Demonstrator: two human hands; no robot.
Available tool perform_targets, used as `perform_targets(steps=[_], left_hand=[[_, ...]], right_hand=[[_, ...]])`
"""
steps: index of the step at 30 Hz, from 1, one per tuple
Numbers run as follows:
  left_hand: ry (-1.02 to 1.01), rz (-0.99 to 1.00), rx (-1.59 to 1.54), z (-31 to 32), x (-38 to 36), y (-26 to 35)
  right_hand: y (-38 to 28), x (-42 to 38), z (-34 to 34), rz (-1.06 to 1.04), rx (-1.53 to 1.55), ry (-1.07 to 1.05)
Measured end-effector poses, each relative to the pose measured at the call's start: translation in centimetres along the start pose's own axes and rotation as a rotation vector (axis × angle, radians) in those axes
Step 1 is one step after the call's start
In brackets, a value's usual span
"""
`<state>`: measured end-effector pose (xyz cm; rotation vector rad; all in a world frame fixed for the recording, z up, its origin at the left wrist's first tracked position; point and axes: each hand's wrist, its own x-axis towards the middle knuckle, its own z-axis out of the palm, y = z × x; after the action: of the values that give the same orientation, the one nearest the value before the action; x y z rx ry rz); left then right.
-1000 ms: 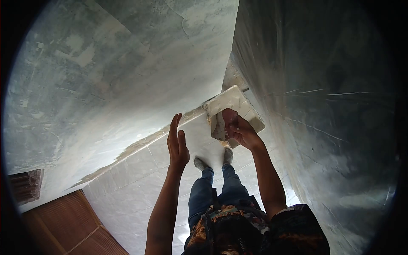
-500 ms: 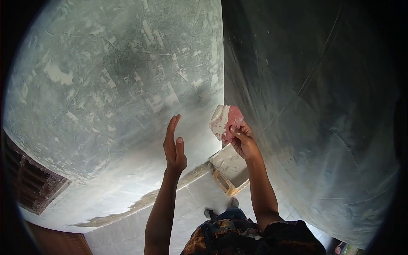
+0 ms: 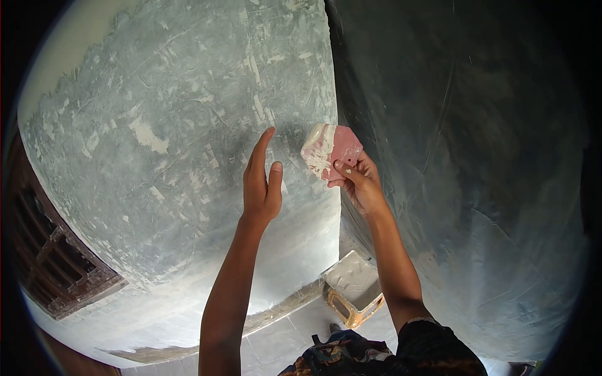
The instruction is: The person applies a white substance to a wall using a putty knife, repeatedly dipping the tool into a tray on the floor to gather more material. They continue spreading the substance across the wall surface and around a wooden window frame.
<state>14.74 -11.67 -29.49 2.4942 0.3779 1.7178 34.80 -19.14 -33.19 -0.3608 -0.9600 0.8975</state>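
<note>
My right hand (image 3: 362, 187) pinches a flat pink putty scraper (image 3: 346, 145) by its lower edge, thumb on the near face. White putty (image 3: 320, 148) coats the scraper's left part. My left hand (image 3: 260, 182) is raised edge-on with fingers stretched out and thumb apart, holding nothing. It overlaps the grey-green wall (image 3: 169, 125), which carries pale putty patches and streaks. The scraper is level with the wall's vertical corner edge in this view.
A tub (image 3: 354, 276) with grey-white paste sits on a yellowish stool (image 3: 342, 308), low near the wall's foot. A dark wall or sheet (image 3: 476, 138) rises on the right. At left is a brown slatted wooden window frame (image 3: 59, 257). Grey tiles (image 3: 276, 341) cover the floor.
The view has shifted upward along the wall, so the tub and window appear lower. Both hands sit higher in view, and the scraper's face has turned slightly. The grip is unchanged.
</note>
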Motion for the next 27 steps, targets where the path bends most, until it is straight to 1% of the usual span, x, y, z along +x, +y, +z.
perform_targets(steps=[6,8,10,12,13,15,16,18,20,22,24,27], left_hand=[[0.018,0.106,0.065,-2.6,5.8,-0.1],[0.031,0.156,0.085,-3.5,9.0,-0.3],[0.03,0.185,0.141,-4.1,11.9,-0.7],[0.047,0.235,0.157,-4.5,15.2,-1.2],[0.057,0.271,0.164,-4.6,16.8,-1.3],[0.089,0.352,0.16,-4.7,19.9,-1.5],[0.092,0.374,0.155,-4.7,21.8,-1.6],[0.109,0.431,0.244,-4.6,24.6,-1.9],[0.132,0.468,0.264,-4.5,27.3,-2.5],[0.145,0.511,0.359,-4.7,29.6,-3.0],[0.151,0.532,0.386,-5.1,31.4,-3.5],[0.148,0.54,0.536,-6.1,33.8,-4.8]], right_hand=[[-2.7,4.7,2.6,-0.103,-0.143,-0.059],[-4.8,7.9,4.3,-0.245,-0.284,-0.028],[-6.5,11.4,5.0,-0.312,-0.313,-0.041],[-8.4,15.0,6.5,-0.506,-0.4,-0.014],[-9.3,16.8,7.0,-0.52,-0.398,-0.012],[-11.4,20.5,8.1,-0.703,-0.557,0.012],[-12.7,22.4,8.6,-0.726,-0.559,0.017],[-14.4,25.4,9.3,-0.87,-0.723,0.126],[-16.1,27.6,9.9,-0.902,-0.764,0.164],[-17.6,29.8,10.2,-0.933,-0.806,0.198],[-19.0,32.0,10.3,-0.995,-0.929,0.245],[-20.1,33.9,11.4,-1.068,-0.984,0.305]])
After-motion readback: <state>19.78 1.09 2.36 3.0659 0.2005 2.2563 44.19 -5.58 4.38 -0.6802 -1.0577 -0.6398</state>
